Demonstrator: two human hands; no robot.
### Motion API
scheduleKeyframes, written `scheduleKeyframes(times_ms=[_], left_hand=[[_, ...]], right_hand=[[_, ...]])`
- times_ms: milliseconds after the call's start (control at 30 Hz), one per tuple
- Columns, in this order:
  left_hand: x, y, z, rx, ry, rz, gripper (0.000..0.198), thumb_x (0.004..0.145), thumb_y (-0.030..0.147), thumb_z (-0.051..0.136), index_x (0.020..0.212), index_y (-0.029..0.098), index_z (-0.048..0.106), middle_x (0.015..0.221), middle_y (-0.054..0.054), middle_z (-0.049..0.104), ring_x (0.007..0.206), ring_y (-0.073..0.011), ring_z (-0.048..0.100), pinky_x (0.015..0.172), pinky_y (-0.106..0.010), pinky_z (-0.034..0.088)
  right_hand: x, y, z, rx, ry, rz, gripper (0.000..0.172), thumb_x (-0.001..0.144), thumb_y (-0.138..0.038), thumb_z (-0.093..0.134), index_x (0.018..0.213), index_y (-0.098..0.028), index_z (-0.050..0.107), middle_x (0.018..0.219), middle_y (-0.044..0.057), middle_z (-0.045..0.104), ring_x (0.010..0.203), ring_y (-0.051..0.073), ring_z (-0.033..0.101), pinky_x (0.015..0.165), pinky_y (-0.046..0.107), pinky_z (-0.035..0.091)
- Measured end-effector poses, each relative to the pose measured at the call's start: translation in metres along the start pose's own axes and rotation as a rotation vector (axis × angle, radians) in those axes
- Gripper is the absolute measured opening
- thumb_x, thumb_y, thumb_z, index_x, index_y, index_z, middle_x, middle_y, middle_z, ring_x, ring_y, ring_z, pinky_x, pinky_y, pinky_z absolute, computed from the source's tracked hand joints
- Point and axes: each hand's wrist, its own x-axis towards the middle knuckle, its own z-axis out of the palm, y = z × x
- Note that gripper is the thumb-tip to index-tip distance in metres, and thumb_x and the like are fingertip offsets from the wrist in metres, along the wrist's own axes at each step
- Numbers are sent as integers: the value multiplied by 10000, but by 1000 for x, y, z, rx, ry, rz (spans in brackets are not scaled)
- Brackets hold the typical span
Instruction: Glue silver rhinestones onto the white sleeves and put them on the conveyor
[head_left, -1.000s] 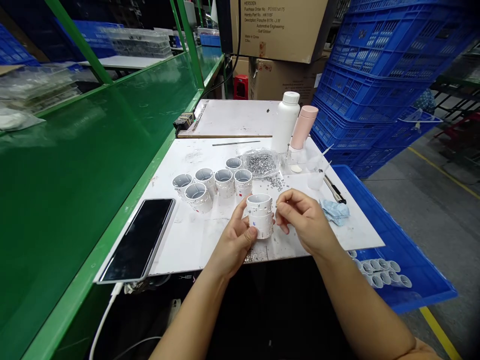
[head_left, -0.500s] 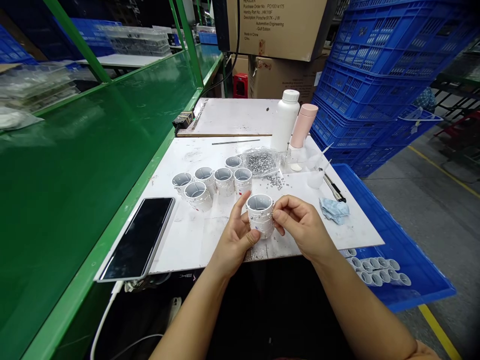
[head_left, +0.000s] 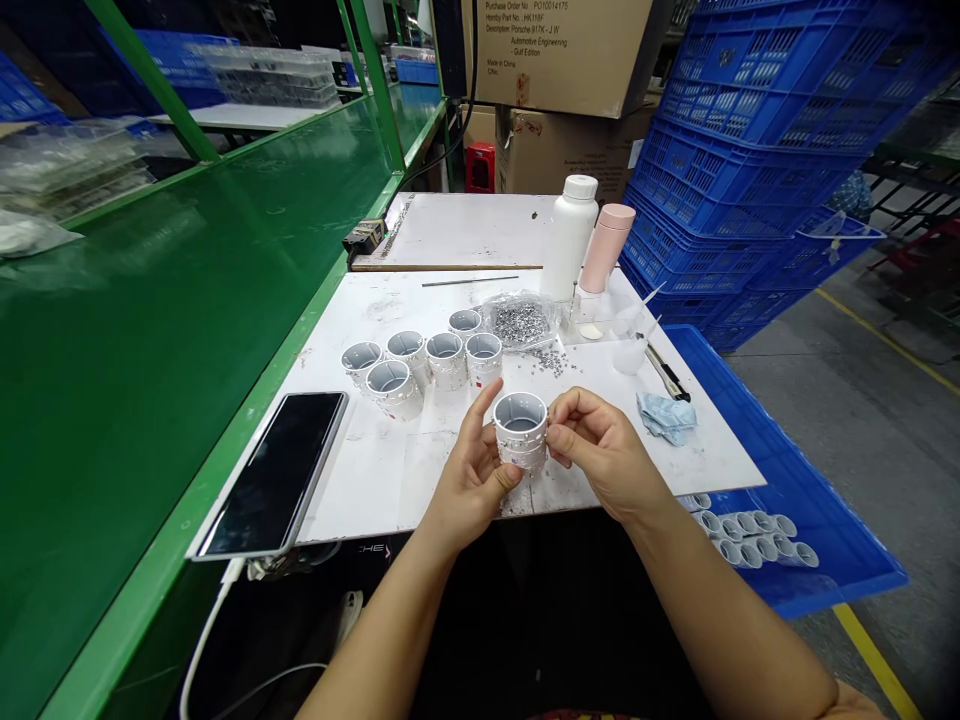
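Observation:
My left hand (head_left: pixel 474 470) is closed around a white cup-like cylinder (head_left: pixel 520 445) with a grey inside, thumb on its near side and index finger raised behind. Small metallic bits ring the cylinder's outer wall. At its right rim, the thumb and forefinger of my right hand (head_left: pixel 596 445) are pinched together against the wall; anything between them is too small to make out. Behind my hands several similar cylinders (head_left: pixel 448 362) stand upright in a group. A clear plastic bag (head_left: pixel 520 322) of small silvery parts lies beyond, with loose silvery parts (head_left: pixel 556 361) spilled beside it.
A phone (head_left: pixel 276 470) with a cable lies at the table's left edge. A white bottle (head_left: pixel 571 235), pink bottle (head_left: pixel 606 250), utility knife (head_left: pixel 667 375) and blue cloth (head_left: pixel 666 417) are to the right. A blue bin (head_left: pixel 847 560) with more cylinders sits below right.
The held cylinder has tipped so that more of its grey inside faces me. Both hands keep nearly the same place and grip.

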Motion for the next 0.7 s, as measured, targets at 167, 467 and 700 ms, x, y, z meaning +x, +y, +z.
scheduleKeyframes(times_ms=[167,467,700], left_hand=[[0,0,2,-30,32,-26,894,780,321,747,1514,298,237,1233,-83,604,1108,-236,589,954,-328,409],[3,3,2,-213,27,-97,940,730,328,786,1504,276,254,1229,-105,617,1106,-259,602,956,-363,438],[2,6,-1,-302,98,-174,833,756,325,758,1459,212,326,1202,-147,645,1036,-250,646,923,-342,453]], right_hand=[[1,0,0,0,14,-2,256,745,-313,762,753,-189,538,719,-20,542,575,79,427,535,222,363],[1,2,7,42,44,3,239,756,-303,761,756,-189,551,636,-35,526,514,71,425,460,204,337],[14,-17,-31,-104,249,-168,134,839,-309,667,817,-193,605,621,-18,554,516,91,476,443,213,355]])
